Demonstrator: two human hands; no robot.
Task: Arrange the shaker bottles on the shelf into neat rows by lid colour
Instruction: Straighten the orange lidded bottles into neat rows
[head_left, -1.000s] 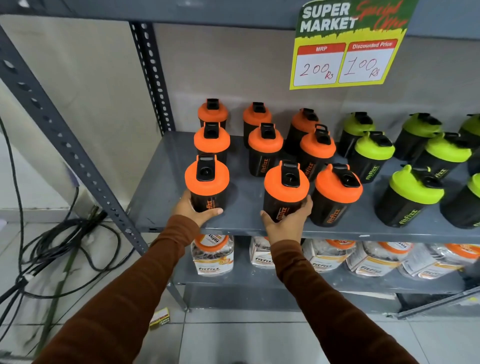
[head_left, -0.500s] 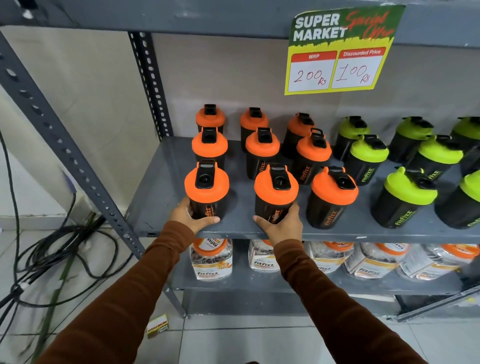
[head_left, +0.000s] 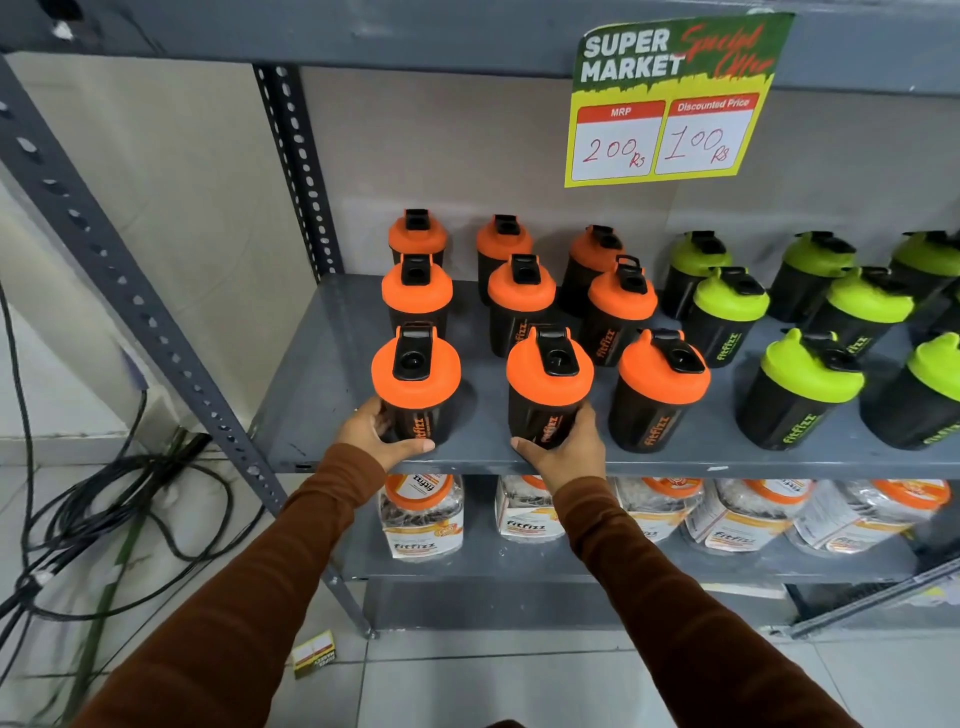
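Left hand (head_left: 375, 434) wraps its fingers (head_left: 415, 446) round the base of the front-left orange-lid shaker (head_left: 415, 384); right hand (head_left: 563, 451) likewise grips the front-middle orange-lid shaker (head_left: 548, 389). Both bottles stand upright at the front edge of the grey shelf (head_left: 322, 395). Orange-lid bottles sit in three rows on the left, green-lid shakers (head_left: 800, 389) on the right, under the price sign (head_left: 670, 98).

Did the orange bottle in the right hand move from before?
Yes. The middle front bottle in the right hand slid left, away from the untouched right front bottle, nearer the left front bottle in the left hand.
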